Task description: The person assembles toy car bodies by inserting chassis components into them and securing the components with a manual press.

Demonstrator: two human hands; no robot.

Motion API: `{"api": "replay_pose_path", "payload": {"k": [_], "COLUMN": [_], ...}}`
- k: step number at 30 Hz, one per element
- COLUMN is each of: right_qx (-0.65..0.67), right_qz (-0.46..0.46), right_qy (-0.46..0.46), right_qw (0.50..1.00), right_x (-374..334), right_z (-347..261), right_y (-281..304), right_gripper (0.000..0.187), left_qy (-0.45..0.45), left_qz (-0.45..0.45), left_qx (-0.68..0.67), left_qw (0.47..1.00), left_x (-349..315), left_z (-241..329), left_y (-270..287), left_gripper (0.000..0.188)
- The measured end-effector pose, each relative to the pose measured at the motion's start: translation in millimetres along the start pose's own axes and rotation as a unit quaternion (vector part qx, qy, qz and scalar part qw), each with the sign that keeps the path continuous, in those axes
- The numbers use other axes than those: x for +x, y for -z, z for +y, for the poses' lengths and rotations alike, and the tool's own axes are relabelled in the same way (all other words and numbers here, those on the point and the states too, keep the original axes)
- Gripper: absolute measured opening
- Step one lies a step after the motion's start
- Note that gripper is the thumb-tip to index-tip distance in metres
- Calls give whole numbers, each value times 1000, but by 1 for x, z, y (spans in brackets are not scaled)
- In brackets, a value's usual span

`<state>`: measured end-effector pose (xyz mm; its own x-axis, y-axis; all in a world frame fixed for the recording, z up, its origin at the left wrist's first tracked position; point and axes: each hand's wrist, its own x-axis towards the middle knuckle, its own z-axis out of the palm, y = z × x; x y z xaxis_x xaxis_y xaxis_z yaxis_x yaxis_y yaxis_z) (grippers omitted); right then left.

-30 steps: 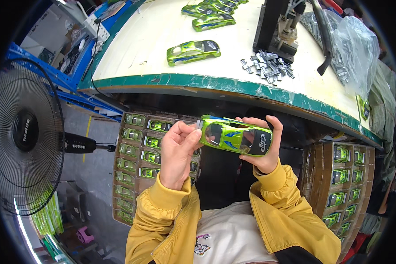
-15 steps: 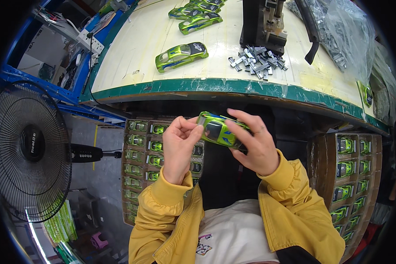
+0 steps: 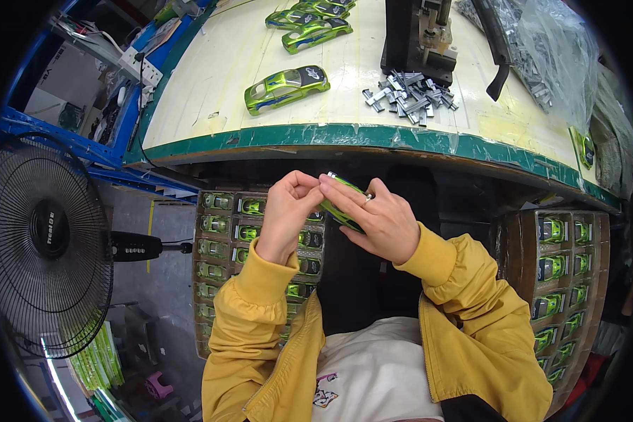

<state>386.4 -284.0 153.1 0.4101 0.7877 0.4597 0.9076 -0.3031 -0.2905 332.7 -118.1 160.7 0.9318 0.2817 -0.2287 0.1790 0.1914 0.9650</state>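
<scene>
over the lap, below the edge of the table: green car body between two hands

head view (only view). the car body is tilted, mostly hidden by fingers. right hand wraps it from the right, fingers across the top, thumb underneath: clamped on the shell. left hand has thumb and fingertips drawn together at the far end of the body, touching or nearly so; cannot tell whether they pinch the shell or a small part there.

handling, judged by eye: probably light, stiff, thin-walled. glossy finish, so likely slippery and easily scratched; window openings and thin pillars look the fragile places. best hold: along both long sides, low down, fingertips off the roof.

about: a similar car shell on the table, a heap of metal parts by the black press; left carton and right carton carry green cars in compartments.
</scene>
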Motion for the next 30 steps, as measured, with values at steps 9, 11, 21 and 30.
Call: {"api": "replay_pose_path", "payload": {"k": [9, 11, 21, 30], "right_qx": [30, 40, 53, 27], "right_qz": [-43, -50, -65, 24], "right_qy": [-36, -32, -51, -74], "right_qw": [998, 997, 995, 997], "right_x": [-1, -2, 0, -12], "right_z": [0, 2, 1, -2], "right_y": [5, 6, 5, 11], "right_gripper": [71, 70, 68, 71], "left_qy": [107, 108, 57, -74], "left_qz": [-26, -46, -54, 2], "left_qx": [-19, -5, 106, 207], "left_qw": [994, 993, 991, 976], "left_x": [7, 6, 15, 8], "left_z": [3, 5, 8, 12], "left_y": [6, 12, 10, -17], "left_gripper": [8, 8, 10, 23]}}
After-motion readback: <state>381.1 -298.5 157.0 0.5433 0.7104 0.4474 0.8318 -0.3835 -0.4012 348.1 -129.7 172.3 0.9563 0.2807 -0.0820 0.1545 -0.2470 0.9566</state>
